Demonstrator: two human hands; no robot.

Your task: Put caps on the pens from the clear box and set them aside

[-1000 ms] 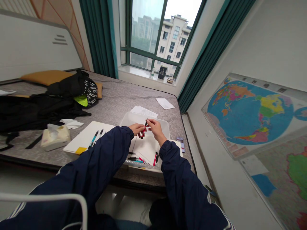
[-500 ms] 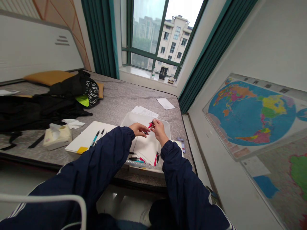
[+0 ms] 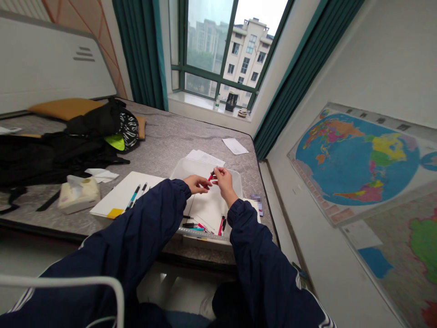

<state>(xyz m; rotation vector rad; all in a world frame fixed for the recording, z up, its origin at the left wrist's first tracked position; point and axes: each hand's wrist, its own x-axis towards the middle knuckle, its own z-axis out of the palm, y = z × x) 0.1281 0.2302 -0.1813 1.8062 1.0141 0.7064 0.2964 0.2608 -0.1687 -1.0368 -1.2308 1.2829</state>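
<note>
Both hands hold one slim red and black pen (image 3: 210,176) above a white plastic bin (image 3: 235,177). My left hand (image 3: 197,184) pinches its lower end, and my right hand (image 3: 223,181) grips the upper, dark end between thumb and fingers. Beneath them, white paper (image 3: 208,207) lies in the bin. Several loose pens rest at the bin's near side, among them a red pen (image 3: 221,225) and a teal one (image 3: 197,229). A clear ruler (image 3: 205,234) lies along the near rim.
Left of the bin is a white pad (image 3: 118,193) with pens on it, beside a tissue box (image 3: 80,195). A black bag (image 3: 61,152) lies farther left. Loose paper sheets (image 3: 235,146) are behind the bin, and a phone-like object (image 3: 257,205) is at its right.
The pen stays in both hands. My right hand has shifted slightly up, with its fingers closer around the pen's dark end. The camera view has moved a little.
</note>
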